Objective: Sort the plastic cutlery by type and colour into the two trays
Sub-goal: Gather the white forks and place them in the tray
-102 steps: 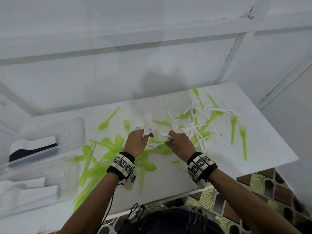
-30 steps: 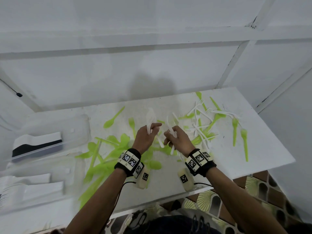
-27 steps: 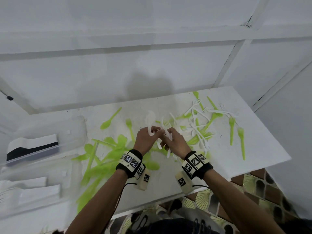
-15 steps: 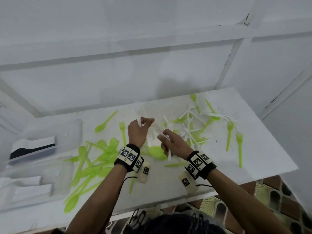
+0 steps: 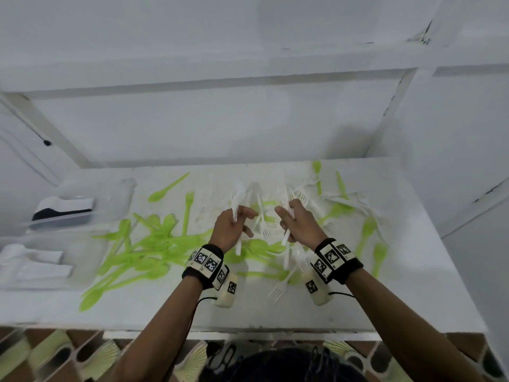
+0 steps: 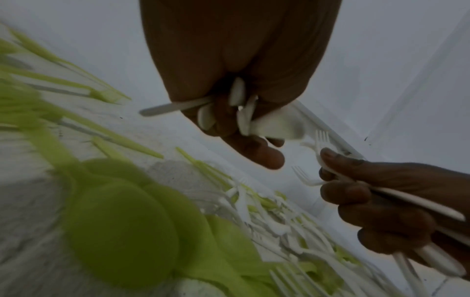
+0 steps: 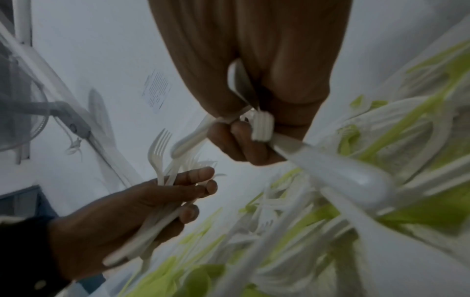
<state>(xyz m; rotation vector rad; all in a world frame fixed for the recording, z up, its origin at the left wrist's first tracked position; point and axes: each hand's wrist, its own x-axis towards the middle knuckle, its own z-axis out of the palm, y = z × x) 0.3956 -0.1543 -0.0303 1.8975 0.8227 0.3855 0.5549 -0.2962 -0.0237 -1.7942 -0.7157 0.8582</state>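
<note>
Above the middle of the white table (image 5: 413,271), my left hand (image 5: 245,219) grips a bunch of white plastic forks (image 5: 236,199) standing upright. In the right wrist view the same forks (image 7: 158,152) fan out of the left hand (image 7: 162,193). A short gap away, my right hand (image 5: 283,216) grips several white forks (image 5: 286,235) by their handles; the left wrist view shows this right hand (image 6: 356,193) curled round them (image 6: 318,144). Green spoons and forks (image 5: 143,252) lie heaped on the table to the left.
Two clear trays stand at the table's left end: the far tray (image 5: 110,199) with a black and white insert, the near tray (image 5: 80,260) with white cutlery in it. Mixed white and green forks (image 5: 338,208) lie at the right. One white fork (image 5: 278,288) lies near the front edge.
The hands met over the pile a second ago and have drawn slightly apart, each still holding white forks. The view has shifted a little.
</note>
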